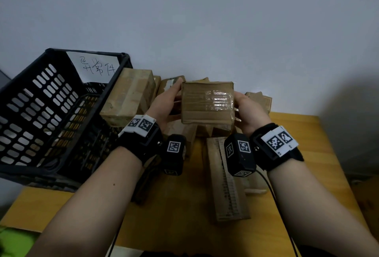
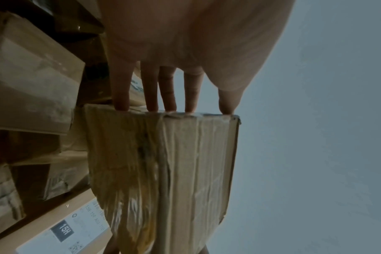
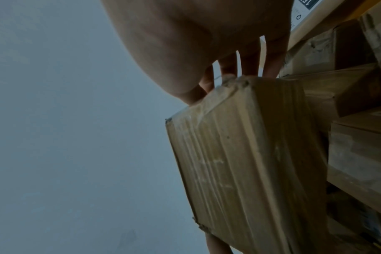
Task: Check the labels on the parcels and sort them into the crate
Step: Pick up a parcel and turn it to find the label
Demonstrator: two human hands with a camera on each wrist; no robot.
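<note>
I hold a brown taped cardboard parcel (image 1: pixel 207 103) up in front of me over the pile, its taped face toward me. My left hand (image 1: pixel 170 101) grips its left edge and my right hand (image 1: pixel 245 111) its right edge, thumbs in front and fingers behind. No label shows on the face toward me. In the left wrist view my fingers (image 2: pixel 170 96) meet the near end of the parcel (image 2: pixel 185 163). The right wrist view shows my fingers (image 3: pixel 228 68) at the corner of the parcel (image 3: pixel 246 163). A black slotted crate (image 1: pixel 24 92) stands at the left, with a handwritten paper sign (image 1: pixel 96 68).
Several more cardboard parcels lie on the yellow wooden table (image 1: pixel 307 133): a big one (image 1: pixel 131 94) against the crate, a long one (image 1: pixel 225 185) with a printed strip below my hands, and one with a 15H label (image 2: pixel 61 230). A pale wall rises behind.
</note>
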